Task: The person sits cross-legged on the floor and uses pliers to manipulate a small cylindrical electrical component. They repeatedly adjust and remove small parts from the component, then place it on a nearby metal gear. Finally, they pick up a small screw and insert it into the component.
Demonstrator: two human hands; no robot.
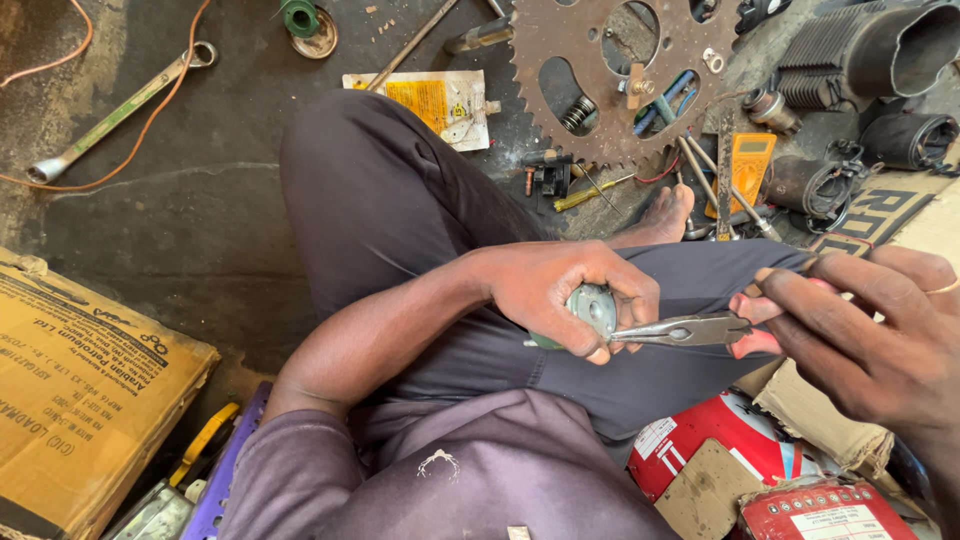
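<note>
While the left hand point(560, 290) clamps a small round grey part point(592, 308) over the lap, the right hand point(860, 330) squeezes red-handled pliers point(690, 329), their tips at the part's rim. If the jaws slip off that smooth edge, I judge they could jab the left fingers point(640, 300) wrapped close beside them.

Round part point(592, 306) in left hand point(560, 290): dull grey metal, smooth face. Pliers point(680, 330) in right hand point(860, 330): matt steel jaws, red plastic grips. Sprocket point(620, 75): rusty brown metal, rough. Spanner point(115, 112): worn, shiny metal. Box point(80, 390): matt brown cardboard. Trousers point(400, 210): dark matt cloth. Floor point(180, 220): rough, oil-stained concrete.
</note>
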